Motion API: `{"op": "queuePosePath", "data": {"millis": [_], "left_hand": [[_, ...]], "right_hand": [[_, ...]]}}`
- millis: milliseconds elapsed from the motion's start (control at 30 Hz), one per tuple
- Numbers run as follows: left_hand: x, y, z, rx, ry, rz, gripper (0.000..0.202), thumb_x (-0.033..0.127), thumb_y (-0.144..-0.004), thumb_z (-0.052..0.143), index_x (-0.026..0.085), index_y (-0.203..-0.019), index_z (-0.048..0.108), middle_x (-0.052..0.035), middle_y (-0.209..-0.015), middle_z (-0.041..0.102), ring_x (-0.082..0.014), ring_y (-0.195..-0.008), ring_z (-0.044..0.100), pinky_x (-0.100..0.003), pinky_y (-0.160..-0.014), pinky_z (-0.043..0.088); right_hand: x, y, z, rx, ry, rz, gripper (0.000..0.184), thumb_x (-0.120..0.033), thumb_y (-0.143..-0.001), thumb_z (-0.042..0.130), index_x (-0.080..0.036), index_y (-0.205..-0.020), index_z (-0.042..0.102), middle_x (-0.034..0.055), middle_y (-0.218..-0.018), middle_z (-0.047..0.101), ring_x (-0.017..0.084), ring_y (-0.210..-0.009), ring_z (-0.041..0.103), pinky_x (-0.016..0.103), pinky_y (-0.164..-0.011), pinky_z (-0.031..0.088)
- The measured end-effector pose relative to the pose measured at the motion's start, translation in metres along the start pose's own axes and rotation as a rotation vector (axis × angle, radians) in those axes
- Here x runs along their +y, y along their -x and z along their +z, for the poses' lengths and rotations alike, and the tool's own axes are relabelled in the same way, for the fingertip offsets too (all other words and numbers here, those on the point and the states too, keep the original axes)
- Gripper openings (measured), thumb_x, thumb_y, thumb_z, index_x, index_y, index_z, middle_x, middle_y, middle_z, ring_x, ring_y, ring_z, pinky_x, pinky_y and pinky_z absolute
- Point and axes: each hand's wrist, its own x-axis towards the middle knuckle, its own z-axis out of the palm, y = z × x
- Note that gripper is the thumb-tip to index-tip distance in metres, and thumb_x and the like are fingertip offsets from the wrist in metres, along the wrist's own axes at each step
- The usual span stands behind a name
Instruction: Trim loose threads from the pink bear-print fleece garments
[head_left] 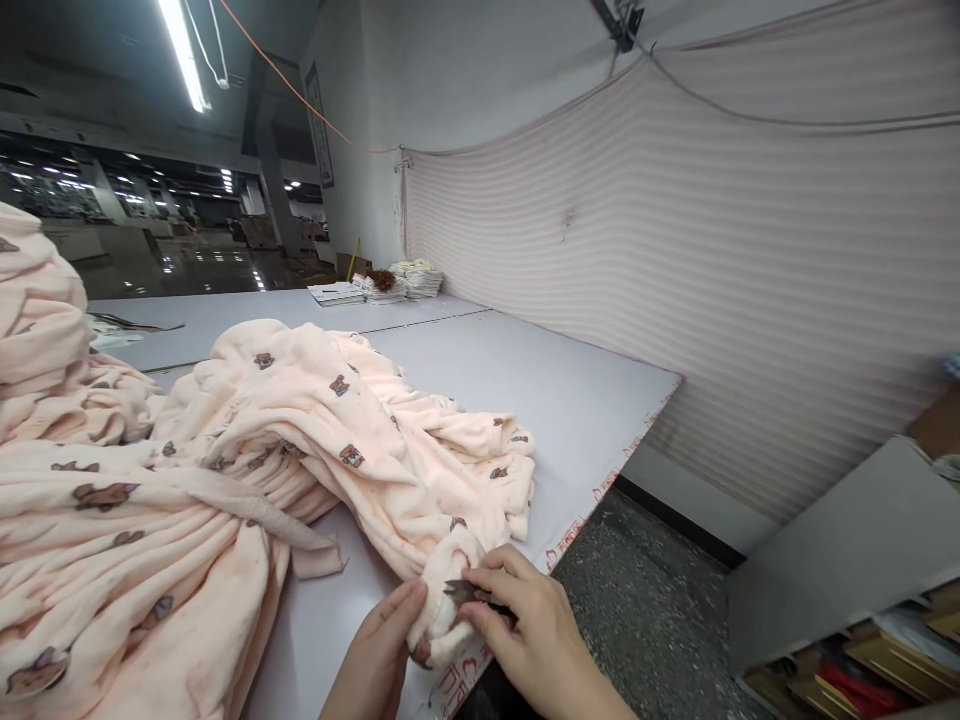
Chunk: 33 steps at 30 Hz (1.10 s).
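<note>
My left hand (386,640) pinches the edge of a pale pink fleece garment (315,400) printed with small brown bears. The pinched part is a gathered end that looks like a cuff (442,590). In my right hand (529,615) is a pair of small dark thread snips (459,591), held between thumb and fingers. The blades of the snips point left and lie against the fleece. Both hands are close together at the table's front right edge. The rest of the garment spreads back and left across the table.
More bear-print fleece (45,330) is heaped on the left of the grey table (585,390). Stacks of folded white cloth (416,280) lie at the far end. A striped cloth (675,260) hangs along the wall. Shelving (847,550) stands at the right.
</note>
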Motion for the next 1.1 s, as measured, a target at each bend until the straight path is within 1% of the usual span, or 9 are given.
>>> {"op": "queuePosePath", "data": {"millis": [167,267,467,667,800,900,1000,1067,1100], "left_hand": [[-0.005,-0.012,-0.007,-0.064,-0.017,0.003,0.028,0.037,-0.073,0.070,0.015,-0.090,0.074,-0.0043,-0.074,0.072,-0.0167,-0.067,0.058,-0.026,-0.065,0.045],[-0.007,-0.016,-0.007,-0.097,-0.042,0.008,0.026,0.040,-0.072,0.070,0.015,-0.078,0.074,-0.0025,-0.064,0.067,-0.0149,-0.060,0.053,-0.025,-0.059,0.042],[-0.002,-0.012,0.005,-0.088,-0.005,0.034,0.033,0.040,-0.069,0.072,0.013,-0.088,0.074,-0.0073,-0.078,0.071,-0.0221,-0.082,0.060,-0.030,-0.076,0.044],[0.000,-0.008,0.010,-0.088,-0.011,0.026,0.035,0.041,-0.069,0.072,0.013,-0.091,0.074,-0.0079,-0.079,0.069,-0.0200,-0.078,0.057,-0.024,-0.059,0.041],[0.004,-0.004,0.009,-0.092,-0.015,0.007,0.033,0.040,-0.068,0.074,0.013,-0.088,0.074,-0.0048,-0.072,0.067,-0.0162,-0.071,0.053,-0.023,-0.060,0.041],[0.002,-0.006,0.010,-0.130,0.001,0.014,0.030,0.039,-0.069,0.073,0.013,-0.084,0.074,-0.0024,-0.066,0.064,-0.0133,-0.064,0.050,-0.023,-0.061,0.041],[-0.004,-0.013,0.008,-0.182,-0.017,-0.005,0.032,0.043,-0.070,0.071,0.013,-0.080,0.072,-0.0005,-0.060,0.059,-0.0095,-0.053,0.042,-0.021,-0.053,0.036],[-0.003,-0.016,0.001,-0.140,-0.115,0.022,0.037,0.048,-0.070,0.068,0.013,-0.082,0.071,-0.0004,-0.059,0.058,-0.0103,-0.051,0.042,-0.022,-0.051,0.034],[0.001,-0.016,-0.006,-0.077,-0.213,0.097,0.037,0.050,-0.070,0.068,0.015,-0.081,0.071,-0.0009,-0.061,0.058,-0.0121,-0.055,0.046,-0.023,-0.053,0.036]], "right_hand": [[0.002,0.000,-0.003,-0.003,-0.073,0.028,0.023,-0.023,-0.082,0.064,-0.027,-0.104,0.070,-0.0006,-0.095,0.065,0.014,-0.082,0.065,0.019,-0.073,0.047],[0.003,-0.005,-0.001,0.014,-0.071,0.005,0.020,-0.023,-0.084,0.062,-0.026,-0.102,0.071,0.0003,-0.093,0.065,0.014,-0.081,0.065,0.020,-0.072,0.047],[0.004,-0.007,-0.002,0.020,-0.078,0.017,0.021,-0.024,-0.084,0.060,-0.023,-0.103,0.069,0.0024,-0.094,0.063,0.016,-0.083,0.065,0.022,-0.074,0.048],[0.005,0.001,-0.006,0.010,0.075,-0.003,0.026,-0.024,-0.085,0.060,-0.025,-0.110,0.066,0.0025,-0.098,0.062,0.015,-0.082,0.064,0.022,-0.072,0.048],[0.002,0.000,-0.001,0.053,0.087,-0.045,0.023,-0.022,-0.088,0.054,-0.024,-0.106,0.067,0.0026,-0.097,0.064,0.015,-0.083,0.065,0.020,-0.071,0.047],[-0.001,0.000,-0.001,0.050,0.057,-0.043,0.023,-0.023,-0.086,0.057,-0.024,-0.107,0.066,0.0026,-0.098,0.063,0.014,-0.080,0.065,0.020,-0.070,0.047],[0.002,-0.001,0.000,0.046,0.016,-0.035,0.021,-0.025,-0.086,0.056,-0.024,-0.104,0.067,0.0026,-0.096,0.064,0.014,-0.079,0.065,0.020,-0.069,0.047],[0.010,-0.003,0.001,0.087,-0.061,-0.016,0.019,-0.027,-0.089,0.052,-0.024,-0.098,0.069,0.0022,-0.091,0.064,0.015,-0.082,0.064,0.021,-0.071,0.047],[0.016,-0.005,0.001,0.111,-0.105,0.003,0.018,-0.029,-0.090,0.051,-0.024,-0.095,0.068,0.0018,-0.089,0.063,0.015,-0.082,0.063,0.022,-0.072,0.047]]}}
